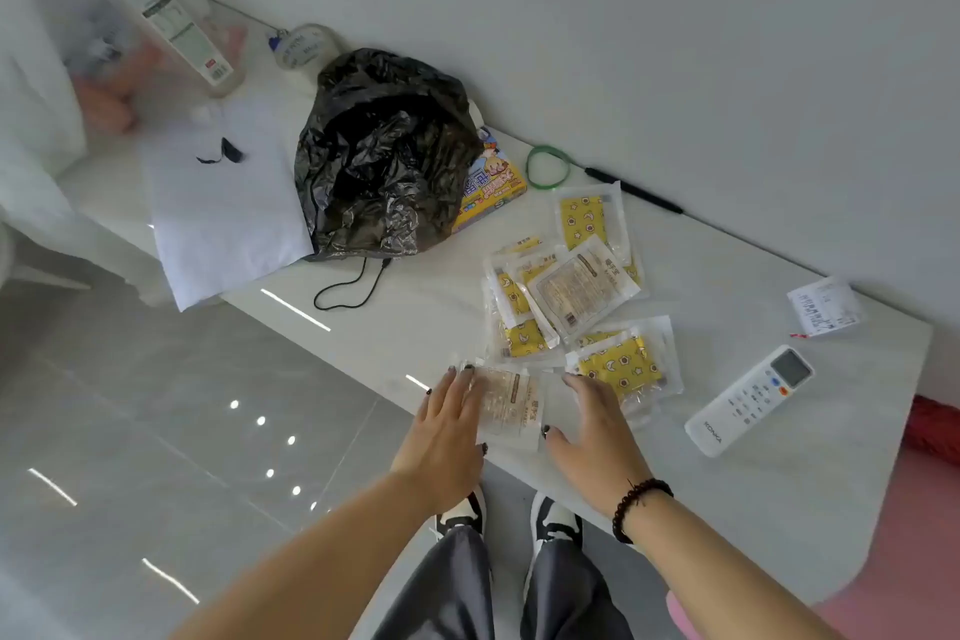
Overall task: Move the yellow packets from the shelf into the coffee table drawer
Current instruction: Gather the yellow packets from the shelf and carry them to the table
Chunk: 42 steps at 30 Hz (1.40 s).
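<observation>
We see a long white shelf (426,307) along a grey wall, and on it the yellow packets (571,296) lie in a loose heap, some overlapping each other, a little right of the middle. One packet (511,405) is apart from the heap, at the near edge of the shelf, with its pale printed side up.

The left hand (452,424) lies flat with straight fingers, and its fingertips rest on the left part of this packet. The right hand (595,418) is also open, with relaxed fingers, just beside the right edge of the same packet; its fingers reach toward another packet (623,369) with the yellow star pattern (we cannot tell if they touch it). On the right wrist there is a dark bead bracelet (639,507).

Behind the heap stands a crumpled black plastic bag (384,151), partly covering a colourful box (491,182). Left of the bag lies a white sheet of paper (223,208). Near the wall are a green ring (548,166) and a thin black pen (636,190). A white remote control (748,400) lies to the right of the packets, and a receipt (823,307) is further behind it.
</observation>
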{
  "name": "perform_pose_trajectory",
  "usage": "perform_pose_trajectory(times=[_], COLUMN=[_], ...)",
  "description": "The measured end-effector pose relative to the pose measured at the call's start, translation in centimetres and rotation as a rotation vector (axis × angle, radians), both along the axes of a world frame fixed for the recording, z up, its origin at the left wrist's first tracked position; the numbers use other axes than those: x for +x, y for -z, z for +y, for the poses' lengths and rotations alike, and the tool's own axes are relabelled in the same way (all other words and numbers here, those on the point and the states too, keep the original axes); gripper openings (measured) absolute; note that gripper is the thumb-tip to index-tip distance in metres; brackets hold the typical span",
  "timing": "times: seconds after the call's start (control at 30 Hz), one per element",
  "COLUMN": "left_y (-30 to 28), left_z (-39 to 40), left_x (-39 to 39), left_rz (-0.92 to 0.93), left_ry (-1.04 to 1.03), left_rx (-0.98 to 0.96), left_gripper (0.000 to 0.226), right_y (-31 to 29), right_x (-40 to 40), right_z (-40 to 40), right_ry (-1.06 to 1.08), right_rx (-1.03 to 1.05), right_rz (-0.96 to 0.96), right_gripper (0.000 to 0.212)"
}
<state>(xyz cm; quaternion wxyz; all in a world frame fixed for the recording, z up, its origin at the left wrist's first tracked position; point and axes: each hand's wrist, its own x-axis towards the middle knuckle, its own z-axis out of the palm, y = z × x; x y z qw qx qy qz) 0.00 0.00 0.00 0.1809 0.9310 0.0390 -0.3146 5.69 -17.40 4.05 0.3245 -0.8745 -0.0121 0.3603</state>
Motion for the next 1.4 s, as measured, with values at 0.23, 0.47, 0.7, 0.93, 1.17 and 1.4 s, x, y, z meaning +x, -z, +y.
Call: perform_pose_trajectory(times=[0.23, 0.47, 0.7, 0.93, 1.17, 1.4], left_y=[0.1, -1.2, -3.3, -5.7, -6.5, -6.6], left_z=[-0.4, -1.7, -1.2, -1.1, -1.2, 0.6], left_x=[0.0, 1.5, 1.9, 3.3, 4.7, 6.1], left_rz=[-0.089, -0.027, 0.05, 0.311, 0.281, 0.149], left_ry=[-0.479, -1.19, -1.432, -1.688, -1.54, -1.445], left_rx=[-0.224, -0.467, -0.662, -1.067, -1.043, -0.967], left_gripper=[0.07, 0.054, 0.04, 0.039, 0.024, 0.022], right_y=[2.4, 3.8, 2.8, -1.4, -1.1, -0.7], right_x=[-0.6, 0.5, 0.4, 0.6, -0.7, 2.7], right_z=[1.8, 3.0, 2.6, 2.3, 1.4, -2.4], right_ry=[0.31, 0.631, 0.449, 0.088, -0.233, 0.378], right_rx=[0.058, 0.12, 0.112, 0.177, 0.209, 0.028], right_rz=[0.222, 0.363, 0.336, -0.315, -0.355, -0.409], right_gripper=[0.051, 0.05, 0.014, 0.02, 0.021, 0.039])
